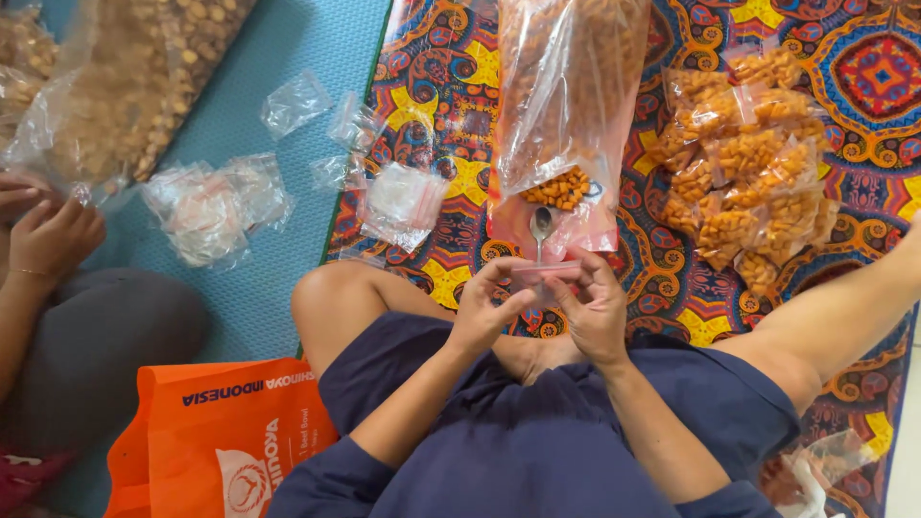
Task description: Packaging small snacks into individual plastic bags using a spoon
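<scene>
Spread across the floor: a patterned mat (pixel 672 288) in bright colours, beside a plain blue mat (pixel 269 58). Standing open at centre, a large clear bag of orange snacks (pixel 561 96), mouth turned toward the lap for easy scooping. Piled to the right, filled small packets (pixel 748 163), set clear of the work. Stacked to the left within reach, empty plastic pouches (pixel 398 201). Resting in the big bag's mouth, a metal spoon (pixel 540 225). Pinched between left hand (pixel 484 312) and right hand (pixel 595 312), fingers curled shut on its rim, a small clear pouch (pixel 544 273), held just before the bag. At far left, another person's hands (pixel 43 225).
</scene>
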